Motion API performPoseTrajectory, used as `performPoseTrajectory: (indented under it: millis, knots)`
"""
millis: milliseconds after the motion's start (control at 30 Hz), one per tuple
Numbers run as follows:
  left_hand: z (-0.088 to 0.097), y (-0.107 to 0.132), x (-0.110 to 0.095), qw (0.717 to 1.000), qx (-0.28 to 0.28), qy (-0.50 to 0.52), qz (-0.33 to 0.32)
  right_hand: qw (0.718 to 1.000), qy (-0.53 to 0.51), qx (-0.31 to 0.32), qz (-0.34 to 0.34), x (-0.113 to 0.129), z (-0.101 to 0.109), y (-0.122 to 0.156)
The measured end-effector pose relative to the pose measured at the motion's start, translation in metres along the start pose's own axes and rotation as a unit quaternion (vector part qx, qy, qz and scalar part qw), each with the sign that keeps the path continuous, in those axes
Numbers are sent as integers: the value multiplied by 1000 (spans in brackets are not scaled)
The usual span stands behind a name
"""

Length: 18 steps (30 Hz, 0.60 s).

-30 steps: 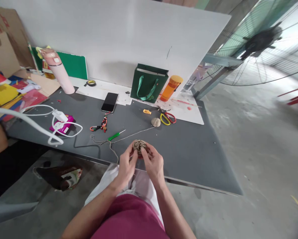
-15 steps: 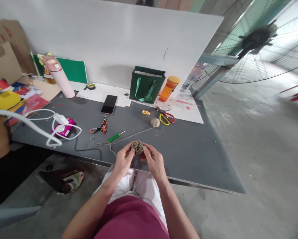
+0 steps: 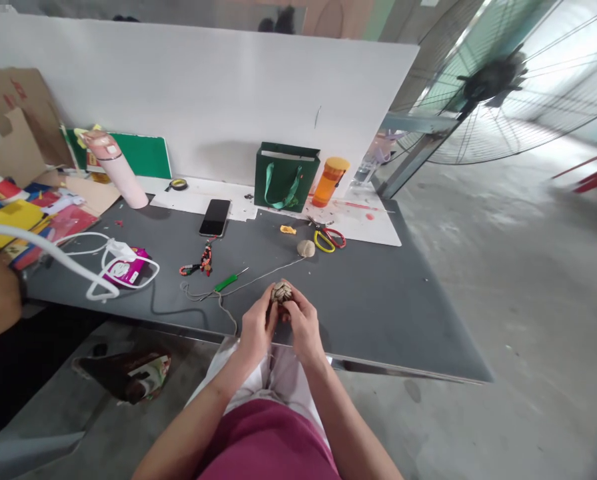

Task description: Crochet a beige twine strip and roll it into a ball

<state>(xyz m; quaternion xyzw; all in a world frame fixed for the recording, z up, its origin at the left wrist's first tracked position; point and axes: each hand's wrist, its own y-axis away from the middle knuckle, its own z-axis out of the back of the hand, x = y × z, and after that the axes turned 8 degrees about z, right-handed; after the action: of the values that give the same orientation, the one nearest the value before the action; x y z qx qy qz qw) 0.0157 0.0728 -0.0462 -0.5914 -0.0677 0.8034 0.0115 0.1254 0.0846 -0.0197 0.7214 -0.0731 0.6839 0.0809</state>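
Note:
Near the front edge of the dark grey table, a small rolled yarn rosette [image 3: 281,293], brownish grey, is pinched between my two hands. My left hand [image 3: 256,325] grips its left side, and my right hand [image 3: 304,325] holds the right side with the thumb at the front. The fingertips behind it are partly hidden. A strand of yarn [image 3: 223,305] lies left of my left hand. Beyond it rests a green-handled crochet hook [image 3: 227,282]. A small ball of beige yarn [image 3: 306,249] sits farther back, with its thread running left across the table.
Scissors [image 3: 329,239] with red and yellow handles lie behind the yarn ball. A phone [image 3: 215,218] with a beaded strap, a green paper bag [image 3: 284,177], an orange bottle [image 3: 330,182] and a pink flask [image 3: 116,169] stand or lie farther back. White cable [image 3: 48,248] loops at left.
The rosette has been tilted, so its flat spiral face now shows more of its layered side. Both hands have closed nearer together around it. The camera view has shifted slightly.

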Motion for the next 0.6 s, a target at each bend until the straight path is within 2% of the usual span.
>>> performPoseTrajectory:
  millis: [267,467,600]
  knots:
    - [-2,-2,6,1000,8,-4,-17,999,-31,-9,-25,2,0,0]
    - [0,-1,2,999,14,24,22,998,-40,-3,-40,0,0,-3]
    - [5,-6,-6,995,28,64,69,997,-34,40,-51,5,7,-9]
